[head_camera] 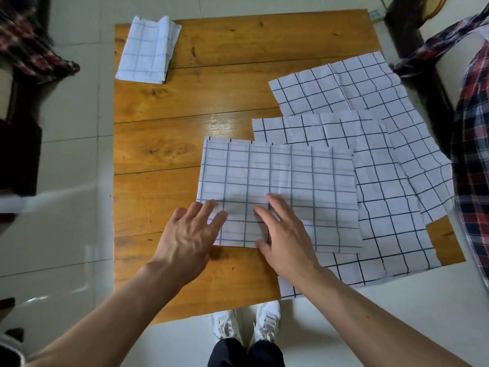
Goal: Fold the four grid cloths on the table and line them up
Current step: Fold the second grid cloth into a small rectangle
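Two flat hands on a half-folded grid cloth, wooden table (164,107) filling the frame centre.

Upper left: folded grid cloth (145,51), compact, at the table's far corner, slightly over the edge. Lower centre: left hand (189,235), fingers straight and spread, tips pressing the near left edge of the half-folded cloth (291,186). Just right of it: right hand (284,234), fingers straight and a little apart, palm down on the same cloth, thumb at its near edge. Right of centre: middle unfolded cloth (383,207), partly under the half-folded one, hanging over the near edge. Upper right: far unfolded cloth (344,86), overlapped by the middle one, draped past the table's right side.
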